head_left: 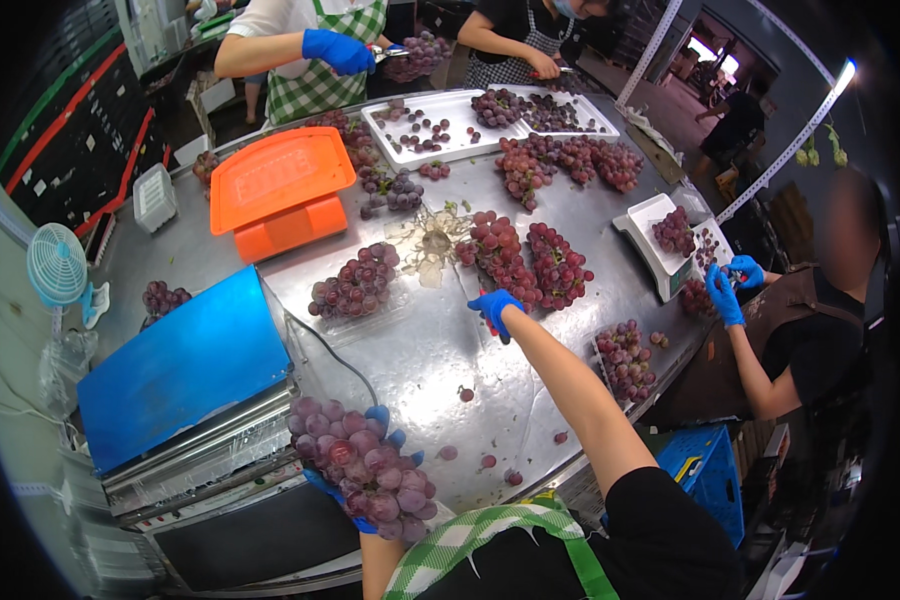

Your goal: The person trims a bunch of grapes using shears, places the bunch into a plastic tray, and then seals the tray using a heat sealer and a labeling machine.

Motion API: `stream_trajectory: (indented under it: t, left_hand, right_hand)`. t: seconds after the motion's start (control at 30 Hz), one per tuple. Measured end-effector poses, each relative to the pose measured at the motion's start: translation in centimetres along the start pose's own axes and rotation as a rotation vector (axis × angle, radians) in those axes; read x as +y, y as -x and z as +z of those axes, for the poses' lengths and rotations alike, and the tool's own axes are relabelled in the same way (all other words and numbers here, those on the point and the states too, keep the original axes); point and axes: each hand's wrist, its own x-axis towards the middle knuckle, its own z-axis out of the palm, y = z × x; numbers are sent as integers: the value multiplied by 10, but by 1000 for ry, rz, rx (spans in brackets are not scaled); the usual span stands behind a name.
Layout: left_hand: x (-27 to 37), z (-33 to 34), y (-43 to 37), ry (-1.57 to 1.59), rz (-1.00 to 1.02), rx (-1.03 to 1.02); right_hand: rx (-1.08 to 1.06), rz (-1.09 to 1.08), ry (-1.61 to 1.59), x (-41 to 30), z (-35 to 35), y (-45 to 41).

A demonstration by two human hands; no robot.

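My left hand, in a blue glove, holds up a large bunch of red grapes at the table's near edge, its fingers showing around the fruit. My right hand, gloved in blue too, reaches over the metal table with red-handled snips in its grip; their blades cannot be made out. Just beyond it lie two red bunches of grapes, a left one and a right one. Another bunch rests on a clear plastic tray to the left. Loose grapes are scattered nearby.
A wrapping machine with a blue lid stands left, an orange scale beyond it. White trays and more bunches lie at the far side. A white scale stands right. Co-workers trim grapes at the far and right edges.
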Motion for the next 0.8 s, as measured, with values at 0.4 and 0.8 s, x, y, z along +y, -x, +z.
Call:
stream_trajectory:
  t: [0.4,0.8]
  left_hand:
    - [-1,2,2,-14,-5,15]
    - [0,3,1,-13,5,23]
  right_hand:
    - [-407,-89,-663,21,2,-32]
    - [-385,-108,-651,16,4,-32]
